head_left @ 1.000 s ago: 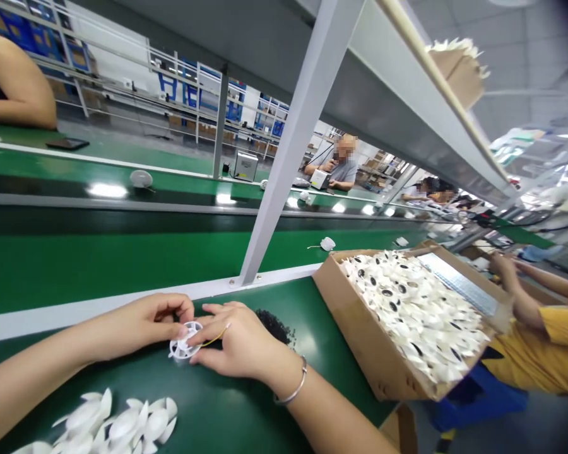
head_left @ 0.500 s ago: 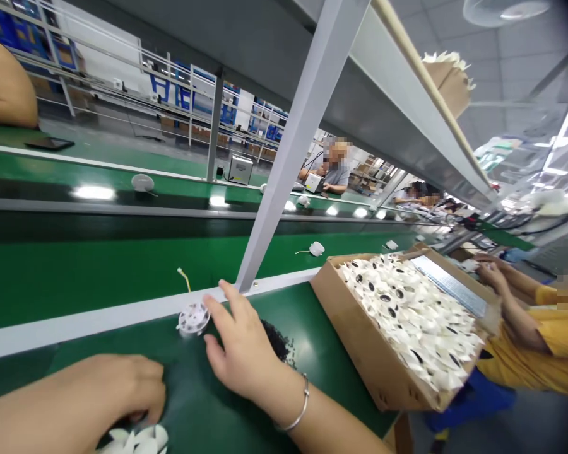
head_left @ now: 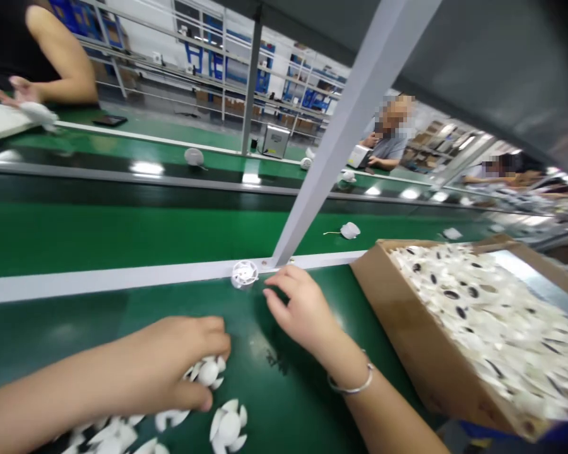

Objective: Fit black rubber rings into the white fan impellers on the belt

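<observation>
My left hand (head_left: 189, 353) is curled over a small white fan wheel (head_left: 209, 372), its thumb and fingers around the curved blades. Close by on the green bench lie another white fan wheel (head_left: 228, 427) and a cluster of the same wheels (head_left: 113, 435), partly under my forearm. My right hand (head_left: 303, 309) hovers with thumb and forefinger apart, and nothing shows between them. Just left of its fingertips, a round white slotted housing (head_left: 245, 274) rests at the pale rail. Several tiny black pieces (head_left: 275, 361) are scattered between my hands.
A cardboard box (head_left: 407, 328) full of white fan wheels stands at the right. Ahead, a slanted metal post (head_left: 331, 139) rises from the rail (head_left: 99, 279). Beyond runs a green belt (head_left: 123, 236) carrying a white part (head_left: 350, 231). Co-workers sit across the line.
The view has swung, showing more of the near bench and loose fan wheels. My left hand has closed around a fan wheel. The housing's yellowish lead no longer shows.
</observation>
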Tool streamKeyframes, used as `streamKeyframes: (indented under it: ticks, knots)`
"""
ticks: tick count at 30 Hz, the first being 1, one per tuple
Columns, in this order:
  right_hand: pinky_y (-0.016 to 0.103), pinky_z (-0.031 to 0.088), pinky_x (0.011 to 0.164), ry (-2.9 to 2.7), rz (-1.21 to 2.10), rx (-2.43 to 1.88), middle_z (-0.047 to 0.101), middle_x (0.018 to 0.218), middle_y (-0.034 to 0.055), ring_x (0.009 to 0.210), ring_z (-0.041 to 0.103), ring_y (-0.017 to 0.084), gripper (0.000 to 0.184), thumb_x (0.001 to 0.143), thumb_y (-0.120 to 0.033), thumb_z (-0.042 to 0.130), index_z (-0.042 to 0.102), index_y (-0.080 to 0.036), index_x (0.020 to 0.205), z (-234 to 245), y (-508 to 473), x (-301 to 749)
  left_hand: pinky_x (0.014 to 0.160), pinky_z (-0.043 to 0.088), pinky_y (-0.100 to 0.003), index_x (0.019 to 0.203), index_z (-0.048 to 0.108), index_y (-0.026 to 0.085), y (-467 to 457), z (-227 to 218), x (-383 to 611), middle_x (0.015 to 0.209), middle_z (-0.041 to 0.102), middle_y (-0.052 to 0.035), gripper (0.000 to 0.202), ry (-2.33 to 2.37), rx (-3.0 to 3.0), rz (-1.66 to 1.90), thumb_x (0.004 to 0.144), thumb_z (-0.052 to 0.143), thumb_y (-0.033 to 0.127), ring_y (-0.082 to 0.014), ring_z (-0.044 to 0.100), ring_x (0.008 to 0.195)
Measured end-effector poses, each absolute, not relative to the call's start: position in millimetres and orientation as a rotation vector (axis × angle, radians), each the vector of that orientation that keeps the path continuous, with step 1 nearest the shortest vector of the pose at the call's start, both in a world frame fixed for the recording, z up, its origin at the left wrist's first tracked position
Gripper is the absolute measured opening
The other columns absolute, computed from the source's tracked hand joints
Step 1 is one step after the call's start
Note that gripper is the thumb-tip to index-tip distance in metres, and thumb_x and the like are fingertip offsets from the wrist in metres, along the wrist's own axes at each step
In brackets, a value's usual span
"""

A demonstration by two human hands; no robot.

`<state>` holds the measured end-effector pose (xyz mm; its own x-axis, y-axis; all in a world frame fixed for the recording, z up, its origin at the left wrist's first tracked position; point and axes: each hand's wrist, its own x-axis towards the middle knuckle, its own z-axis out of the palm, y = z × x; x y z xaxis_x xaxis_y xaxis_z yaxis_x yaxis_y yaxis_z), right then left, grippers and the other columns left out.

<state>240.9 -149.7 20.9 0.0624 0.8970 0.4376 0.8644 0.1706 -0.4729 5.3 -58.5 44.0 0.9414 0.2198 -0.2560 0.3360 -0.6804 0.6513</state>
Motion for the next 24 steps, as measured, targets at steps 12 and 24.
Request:
streamKeyframes:
  ticks: [12, 24]
  knots:
    - [0.058, 0.032, 0.113, -2.153, 0.199, -1.612, 0.048, 0.147, 0.0111, 0.141, 0.036, 0.029, 0.054, 0.088, -0.013, 0.05, 0.047, -0.021, 0.141, 10.7, -148.3, 239.6, 0.058, 0.036, -0.023, 0.093, 0.068, 0.023, -39.8, 37.9, 9.5, 0.091, 0.059, 0.0004, 0.033, 0.359, 2.212, -0.169, 0.068, 0.082, 0.037, -0.0136, 0.055, 0.072]
    - [0.026, 0.043, 0.062, -2.237, 0.613, -1.745, 0.061, 0.07, -0.0011, 0.065, 0.055, 0.012, 0.018, 0.076, -0.006, 0.056, 0.065, -0.021, 0.07, 35.6, -161.4, 256.0, 0.058, 0.038, -0.022, 0.09, 0.069, 0.021, -36.7, 41.2, 6.4, 0.091, 0.06, -0.0002, 0.018, 0.326, 2.15, -0.128, 0.074, 0.075, 0.027, -0.0123, 0.054, 0.072]
